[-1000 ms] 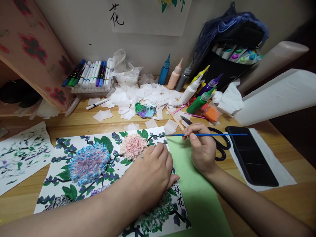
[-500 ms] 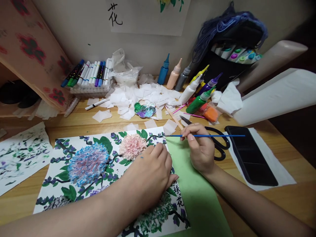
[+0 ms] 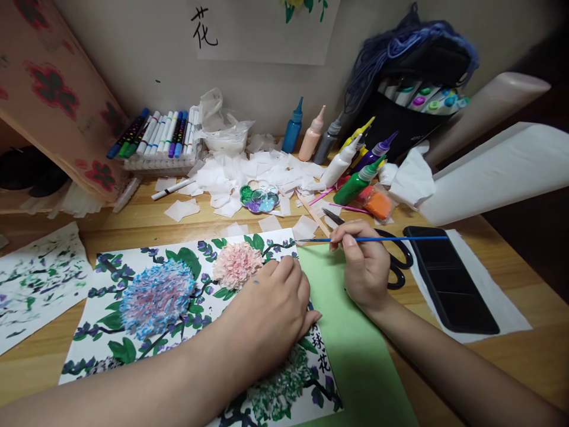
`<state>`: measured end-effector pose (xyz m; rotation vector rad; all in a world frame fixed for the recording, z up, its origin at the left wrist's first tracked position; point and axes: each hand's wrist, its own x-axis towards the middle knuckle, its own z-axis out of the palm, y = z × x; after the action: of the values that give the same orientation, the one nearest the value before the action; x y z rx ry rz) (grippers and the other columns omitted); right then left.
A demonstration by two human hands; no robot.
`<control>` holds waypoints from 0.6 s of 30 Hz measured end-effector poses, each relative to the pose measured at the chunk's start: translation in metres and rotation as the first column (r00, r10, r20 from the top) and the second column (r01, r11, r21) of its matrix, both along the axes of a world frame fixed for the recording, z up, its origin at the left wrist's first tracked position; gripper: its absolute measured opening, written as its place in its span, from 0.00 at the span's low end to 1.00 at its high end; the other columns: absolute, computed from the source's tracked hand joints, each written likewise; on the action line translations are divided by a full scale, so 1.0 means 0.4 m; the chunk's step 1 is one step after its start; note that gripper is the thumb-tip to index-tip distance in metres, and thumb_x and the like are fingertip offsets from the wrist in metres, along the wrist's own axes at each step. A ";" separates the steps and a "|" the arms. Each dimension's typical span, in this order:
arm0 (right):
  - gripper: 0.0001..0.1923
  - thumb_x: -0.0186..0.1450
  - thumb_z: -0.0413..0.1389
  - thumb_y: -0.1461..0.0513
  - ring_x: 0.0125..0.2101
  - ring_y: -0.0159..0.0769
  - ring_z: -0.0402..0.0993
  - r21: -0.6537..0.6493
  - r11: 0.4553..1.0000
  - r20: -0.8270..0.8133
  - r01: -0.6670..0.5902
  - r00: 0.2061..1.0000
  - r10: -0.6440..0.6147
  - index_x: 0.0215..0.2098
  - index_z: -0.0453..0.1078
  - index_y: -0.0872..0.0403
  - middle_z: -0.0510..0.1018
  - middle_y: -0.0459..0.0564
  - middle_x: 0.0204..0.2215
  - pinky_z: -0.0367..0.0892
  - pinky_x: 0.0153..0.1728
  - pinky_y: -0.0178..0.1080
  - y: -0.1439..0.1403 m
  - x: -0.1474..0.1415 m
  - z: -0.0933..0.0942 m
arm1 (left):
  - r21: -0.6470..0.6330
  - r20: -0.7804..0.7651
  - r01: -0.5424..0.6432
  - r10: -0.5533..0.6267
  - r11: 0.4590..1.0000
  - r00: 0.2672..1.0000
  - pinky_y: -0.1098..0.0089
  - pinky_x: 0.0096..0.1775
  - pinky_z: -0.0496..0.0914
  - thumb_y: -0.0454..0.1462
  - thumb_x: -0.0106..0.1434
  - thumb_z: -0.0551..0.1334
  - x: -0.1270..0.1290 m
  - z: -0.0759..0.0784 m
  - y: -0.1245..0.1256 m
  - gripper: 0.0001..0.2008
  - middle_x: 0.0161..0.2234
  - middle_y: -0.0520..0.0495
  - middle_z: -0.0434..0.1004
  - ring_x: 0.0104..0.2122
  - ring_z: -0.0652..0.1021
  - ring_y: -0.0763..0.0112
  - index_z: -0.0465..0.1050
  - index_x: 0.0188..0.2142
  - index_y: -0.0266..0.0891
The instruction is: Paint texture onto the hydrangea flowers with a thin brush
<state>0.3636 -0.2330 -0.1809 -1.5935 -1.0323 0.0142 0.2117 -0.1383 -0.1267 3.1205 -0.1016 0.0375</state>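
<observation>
As my right grip [image 3: 363,264], pinching the slim blue paintbrush [image 3: 420,238], shifts slightly rightward, painting on white flower-patterned paper [image 3: 217,308] seems paused; left grip [image 3: 276,305] unclear.

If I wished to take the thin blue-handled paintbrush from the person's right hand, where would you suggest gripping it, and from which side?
I'd probably grip the paintbrush by its handle's rear end, coming from the person's right: the bare right hand pinches it nearer the tip, while the straight handle juts rightward, away from the white flower-painted paper.
</observation>
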 end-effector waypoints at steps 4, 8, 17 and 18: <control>0.10 0.67 0.46 0.62 0.27 0.31 0.64 0.005 1.000 0.011 -0.016 1.000 0.016 0.29 0.64 0.53 0.67 0.45 0.27 0.60 0.31 0.38 0.000 -0.001 0.001 | -0.011 -0.015 0.006 -0.006 1.000 1.000 0.65 0.37 0.64 0.46 0.67 0.49 0.000 0.000 0.001 0.20 0.41 0.40 0.75 0.39 0.72 0.61 0.71 0.41 0.32; 0.10 0.67 0.46 0.62 0.27 0.32 0.63 0.007 1.000 0.014 -0.010 1.000 0.009 0.29 0.64 0.53 0.67 0.45 0.27 0.59 0.31 0.39 0.001 -0.001 0.001 | -0.007 -0.011 0.008 -0.008 1.000 1.000 0.65 0.36 0.65 0.45 0.67 0.49 -0.001 0.001 0.003 0.20 0.41 0.40 0.75 0.39 0.72 0.61 0.71 0.41 0.32; 0.10 0.66 0.46 0.63 0.27 0.32 0.63 0.019 1.000 0.051 -0.007 0.999 0.006 0.29 0.64 0.53 0.66 0.45 0.26 0.59 0.31 0.39 -0.002 -0.001 0.003 | 0.002 -0.004 0.011 -0.011 1.000 1.000 0.65 0.36 0.66 0.46 0.66 0.50 0.004 0.002 0.003 0.20 0.42 0.40 0.76 0.38 0.73 0.61 0.72 0.41 0.32; 0.10 0.66 0.46 0.63 0.27 0.32 0.63 0.024 1.000 0.052 -0.005 0.999 0.004 0.28 0.64 0.53 0.66 0.45 0.26 0.59 0.31 0.39 -0.002 -0.001 0.004 | 0.005 0.001 0.009 -0.009 1.000 1.000 0.65 0.36 0.66 0.46 0.66 0.50 0.004 0.002 0.003 0.20 0.42 0.40 0.76 0.38 0.73 0.61 0.72 0.41 0.32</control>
<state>0.3630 -0.2336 -0.1795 -1.5771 -1.0728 -0.0370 0.2133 -0.1371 -0.1261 3.1243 -0.1167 0.0381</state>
